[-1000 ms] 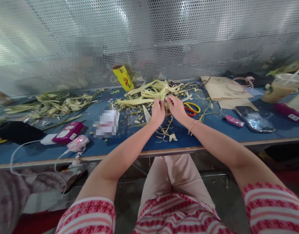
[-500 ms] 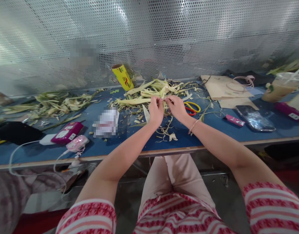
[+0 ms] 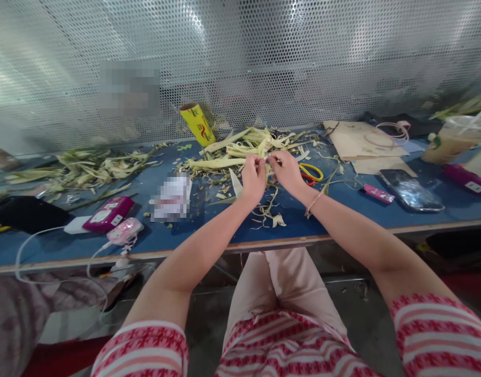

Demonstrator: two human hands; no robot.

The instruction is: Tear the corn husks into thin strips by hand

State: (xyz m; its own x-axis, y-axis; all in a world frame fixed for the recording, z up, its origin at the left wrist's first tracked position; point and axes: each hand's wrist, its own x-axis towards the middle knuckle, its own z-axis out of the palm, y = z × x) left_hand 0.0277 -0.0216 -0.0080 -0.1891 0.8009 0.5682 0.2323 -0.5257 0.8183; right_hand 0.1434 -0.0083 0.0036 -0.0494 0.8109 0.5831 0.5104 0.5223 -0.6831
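My left hand (image 3: 253, 179) and my right hand (image 3: 286, 170) meet over the middle of the blue table (image 3: 209, 230). Both pinch a thin pale leaf strip (image 3: 266, 158) between their fingertips. A heap of pale green leaves (image 3: 244, 147) lies just beyond the hands. Short trimmed scraps (image 3: 268, 213) lie on the table below them. Scissors with yellow and red handles (image 3: 310, 174) rest just right of my right hand.
A yellow roll (image 3: 197, 124) leans against the perforated metal wall. More leaves (image 3: 87, 166) lie at the left. A pink device (image 3: 107, 213) and a small pink gadget with a white cable (image 3: 125, 230) sit at front left. Brown paper (image 3: 361, 144), a phone (image 3: 411, 189) and a drink cup (image 3: 452, 139) are at right.
Both hands rose slightly toward the leaf heap and kept working the strip between the fingertips. Nothing else on the table moved.
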